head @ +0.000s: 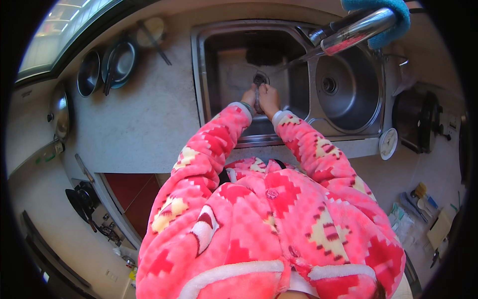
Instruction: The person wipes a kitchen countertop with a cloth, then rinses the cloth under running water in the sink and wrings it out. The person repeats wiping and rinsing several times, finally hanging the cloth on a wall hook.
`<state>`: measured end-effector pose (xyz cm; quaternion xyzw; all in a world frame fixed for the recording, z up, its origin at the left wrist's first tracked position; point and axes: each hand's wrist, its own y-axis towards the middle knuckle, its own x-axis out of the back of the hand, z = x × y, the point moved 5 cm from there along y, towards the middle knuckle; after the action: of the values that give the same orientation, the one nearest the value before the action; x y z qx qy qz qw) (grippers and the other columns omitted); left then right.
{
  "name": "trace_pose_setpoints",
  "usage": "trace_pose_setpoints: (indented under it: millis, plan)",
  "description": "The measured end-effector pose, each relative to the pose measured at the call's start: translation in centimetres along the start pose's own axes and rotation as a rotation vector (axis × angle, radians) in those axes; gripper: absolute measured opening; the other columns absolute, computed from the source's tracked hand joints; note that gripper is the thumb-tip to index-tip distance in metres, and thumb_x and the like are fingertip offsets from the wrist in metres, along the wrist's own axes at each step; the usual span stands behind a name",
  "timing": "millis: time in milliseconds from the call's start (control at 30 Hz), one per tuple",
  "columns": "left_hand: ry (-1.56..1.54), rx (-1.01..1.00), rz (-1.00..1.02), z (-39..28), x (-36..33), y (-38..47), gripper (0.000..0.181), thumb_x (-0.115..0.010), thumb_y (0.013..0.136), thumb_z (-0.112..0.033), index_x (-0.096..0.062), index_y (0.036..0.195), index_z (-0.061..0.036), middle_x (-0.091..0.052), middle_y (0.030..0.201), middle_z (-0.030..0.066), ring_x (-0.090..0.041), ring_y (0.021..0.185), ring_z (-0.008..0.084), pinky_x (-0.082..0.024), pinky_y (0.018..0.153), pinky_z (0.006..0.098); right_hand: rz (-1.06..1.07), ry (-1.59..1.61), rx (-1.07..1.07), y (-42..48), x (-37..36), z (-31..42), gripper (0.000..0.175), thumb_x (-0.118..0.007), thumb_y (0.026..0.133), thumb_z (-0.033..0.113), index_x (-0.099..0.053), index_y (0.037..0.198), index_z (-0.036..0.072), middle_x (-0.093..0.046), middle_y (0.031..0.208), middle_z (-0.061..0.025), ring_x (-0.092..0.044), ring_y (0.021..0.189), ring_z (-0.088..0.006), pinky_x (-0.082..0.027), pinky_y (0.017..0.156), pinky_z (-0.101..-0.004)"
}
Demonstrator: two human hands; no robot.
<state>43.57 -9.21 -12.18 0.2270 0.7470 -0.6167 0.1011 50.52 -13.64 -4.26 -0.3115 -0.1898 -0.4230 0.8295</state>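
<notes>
Both hands are low in the large rectangular basin of a stainless steel sink [220, 78], just in front of its drain [261, 77]. My left hand [249, 96] and my right hand [269, 98] meet around a small translucent or wet thing [257, 100], too unclear to name. Its shape is mostly hidden by the fingers. A stream of water [295, 63] runs from the chrome faucet [358, 31] at the upper right towards the drain. Wrapped around the faucet is a blue cloth [405, 22].
Right of the large basin is a round basin [345, 89]. Metal bowls [123, 61] and chopsticks [157, 45] lie on the counter [157, 108] at the left. A lid [61, 112] stands further left. A round white dial or dish [388, 144] sits by the sink's right corner.
</notes>
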Motion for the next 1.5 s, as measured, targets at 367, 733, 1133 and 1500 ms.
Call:
trace_pose_setpoints:
  millis: [367, 733, 1133, 1500]
  plan:
    - [0.415, -0.346, 0.118, -4.5, -5.6, -2.7, 0.016, -0.045, 0.088, -0.014, -0.051, 0.099, -0.0047, -0.058, 0.09, 0.0072, -0.057, 0.086, 0.0184, -0.049, 0.067, 0.0321, 0.015, 0.374, -0.258, 5.1, 1.9, -4.6, 0.036, -0.046, 0.086, 0.037, -0.046, 0.112, 0.013, -0.053, 0.104, -0.0045, -0.053, 0.092, -0.019, -0.041, 0.076, -0.0345]
    - [0.858, -0.536, 0.13, -8.2, -6.8, -4.4, 0.031, -0.069, 0.067, -0.004, -0.052, 0.092, -0.001, -0.058, 0.088, 0.0081, -0.058, 0.074, 0.0162, -0.05, 0.063, 0.029, 0.209, 0.783, -0.148, 3.3, 3.2, 1.3, 0.021, -0.055, 0.083, 0.014, -0.05, 0.1, 0.003, -0.057, 0.087, -0.0057, -0.057, 0.074, -0.0139, -0.047, 0.06, -0.025]
    - [1.133, -0.804, 0.224, -10.1, -9.0, -8.4, 0.047, -0.077, 0.062, -0.021, -0.052, 0.097, -0.0008, -0.057, 0.095, 0.0099, -0.053, 0.089, 0.0151, -0.044, 0.078, 0.0281, 0.232, 0.76, 0.005, 3.4, 6.7, 4.0, 0.017, -0.05, 0.086, 0.014, -0.059, 0.091, 0.001, -0.06, 0.081, -0.0043, -0.058, 0.068, -0.012, -0.047, 0.055, -0.023]
    - [1.183, -0.807, 0.424, -9.2, -9.1, -7.6, 0.053, -0.077, 0.061, -0.026, -0.054, 0.103, -0.0025, -0.059, 0.096, 0.0123, -0.057, 0.089, 0.0201, -0.044, 0.079, 0.0292, 0.383, 0.818, 0.051, 3.3, 8.1, 6.4, 0.016, -0.05, 0.085, 0.015, -0.059, 0.085, 0.002, -0.06, 0.077, -0.0024, -0.056, 0.066, -0.0092, -0.044, 0.061, -0.022]
